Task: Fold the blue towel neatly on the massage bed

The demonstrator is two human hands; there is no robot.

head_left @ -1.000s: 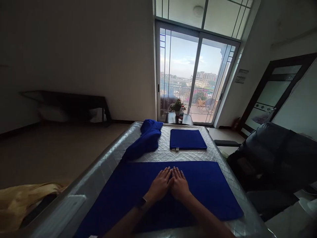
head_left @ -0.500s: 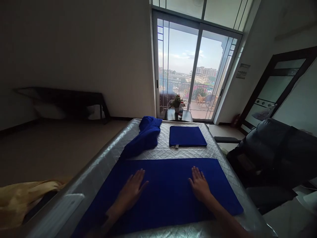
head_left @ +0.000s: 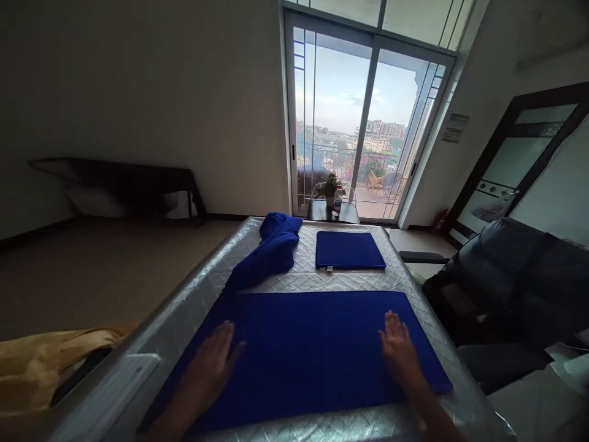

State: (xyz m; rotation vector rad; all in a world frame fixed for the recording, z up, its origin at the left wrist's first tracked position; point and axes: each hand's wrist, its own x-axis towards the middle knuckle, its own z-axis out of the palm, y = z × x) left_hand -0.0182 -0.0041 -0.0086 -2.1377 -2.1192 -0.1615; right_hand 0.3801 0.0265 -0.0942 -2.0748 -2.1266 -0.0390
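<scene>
A silver quilted surface (head_left: 350,423) fills the lower middle. The blue cloth (head_left: 304,350) lies spread flat across its near end, at 6 o'clock. A crumpled blue bundle (head_left: 273,245) sits at 11 o'clock from the cloth, meeting its 10 o'clock corner; whether the 2 are joined, I cannot tell. A folded piece (head_left: 350,250) lies at 1 o'clock, apart from both. The left hand (head_left: 209,362) is at 9 o'clock over the cloth, the right hand (head_left: 399,347) at 3, both open, palms down, gripping nothing; how firmly either presses, I cannot tell. Uneven outward pressure could skew the cloth or raise creases; a snag at the bundle could drag that corner. Writing on the notice (head_left: 455,127), bottle (head_left: 337,201) and white tag (head_left: 329,269) is too small to read.
</scene>
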